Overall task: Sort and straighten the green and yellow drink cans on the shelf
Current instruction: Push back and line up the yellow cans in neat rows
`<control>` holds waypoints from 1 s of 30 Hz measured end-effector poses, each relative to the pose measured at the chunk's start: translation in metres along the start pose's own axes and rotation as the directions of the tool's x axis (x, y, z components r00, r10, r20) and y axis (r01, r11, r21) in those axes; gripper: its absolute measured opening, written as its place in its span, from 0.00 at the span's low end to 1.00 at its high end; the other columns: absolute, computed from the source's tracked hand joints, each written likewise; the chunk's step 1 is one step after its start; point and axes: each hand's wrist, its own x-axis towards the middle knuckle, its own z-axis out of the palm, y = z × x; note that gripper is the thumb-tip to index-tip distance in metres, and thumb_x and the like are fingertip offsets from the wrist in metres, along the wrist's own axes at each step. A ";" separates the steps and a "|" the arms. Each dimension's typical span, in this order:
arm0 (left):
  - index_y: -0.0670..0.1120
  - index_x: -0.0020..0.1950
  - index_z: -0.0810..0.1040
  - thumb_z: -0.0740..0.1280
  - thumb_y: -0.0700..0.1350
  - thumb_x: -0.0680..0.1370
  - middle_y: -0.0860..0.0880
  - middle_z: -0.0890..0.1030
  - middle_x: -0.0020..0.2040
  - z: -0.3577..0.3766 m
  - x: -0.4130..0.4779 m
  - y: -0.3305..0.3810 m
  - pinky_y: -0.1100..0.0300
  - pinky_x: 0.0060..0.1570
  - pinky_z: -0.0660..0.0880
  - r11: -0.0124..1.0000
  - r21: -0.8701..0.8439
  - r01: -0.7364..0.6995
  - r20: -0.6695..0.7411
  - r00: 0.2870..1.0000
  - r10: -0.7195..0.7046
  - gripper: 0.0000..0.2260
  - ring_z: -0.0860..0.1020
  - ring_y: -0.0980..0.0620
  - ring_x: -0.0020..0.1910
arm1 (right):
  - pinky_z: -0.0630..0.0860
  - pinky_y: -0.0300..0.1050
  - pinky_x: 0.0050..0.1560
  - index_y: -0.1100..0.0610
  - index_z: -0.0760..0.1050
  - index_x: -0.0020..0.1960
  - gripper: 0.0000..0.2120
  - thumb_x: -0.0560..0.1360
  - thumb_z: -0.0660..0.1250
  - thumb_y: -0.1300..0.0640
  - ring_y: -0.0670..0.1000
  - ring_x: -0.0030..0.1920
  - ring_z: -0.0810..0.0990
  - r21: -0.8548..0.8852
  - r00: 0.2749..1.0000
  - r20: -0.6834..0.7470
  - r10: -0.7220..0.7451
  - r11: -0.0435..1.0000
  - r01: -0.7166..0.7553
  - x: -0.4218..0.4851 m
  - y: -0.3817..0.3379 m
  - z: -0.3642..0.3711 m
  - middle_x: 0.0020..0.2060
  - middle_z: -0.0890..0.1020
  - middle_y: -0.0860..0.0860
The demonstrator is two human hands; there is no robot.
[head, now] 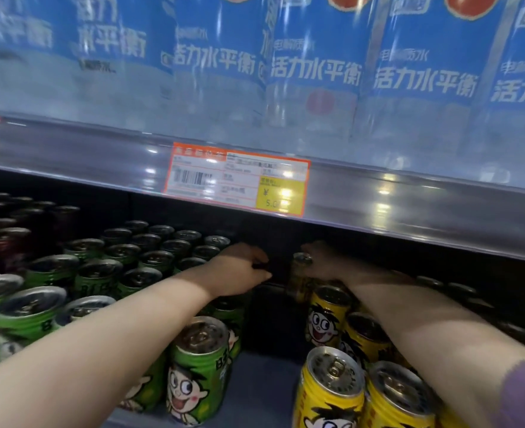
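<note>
Green cartoon-face cans (100, 273) fill the left of the lower shelf in rows; one green can (197, 369) stands at the front. Yellow cans (332, 393) stand in a row on the right. My left hand (239, 270) reaches deep over the green cans with its fingers curled around something dark at the back; what it holds is hidden. My right hand (326, 264) is closed around a yellow can (299, 279) far back in the yellow row. A bare gap of shelf floor (261, 387) separates the two colours.
Dark red cans (5, 230) stand at the far left. The upper shelf edge (409, 205) with an orange price tag (236, 179) hangs low over the cans. Blue-labelled water bottles (316, 66) stand above it.
</note>
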 end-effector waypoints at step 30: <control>0.44 0.64 0.75 0.67 0.44 0.76 0.45 0.77 0.63 -0.007 -0.002 0.010 0.68 0.55 0.66 0.999 -0.038 0.019 0.076 0.997 -0.016 0.17 0.75 0.50 0.61 | 0.75 0.47 0.58 0.56 0.70 0.64 0.30 0.65 0.77 0.52 0.51 0.56 0.75 -0.003 0.867 0.310 -0.391 0.911 0.412 -0.066 -0.039 -0.026 0.59 0.75 0.52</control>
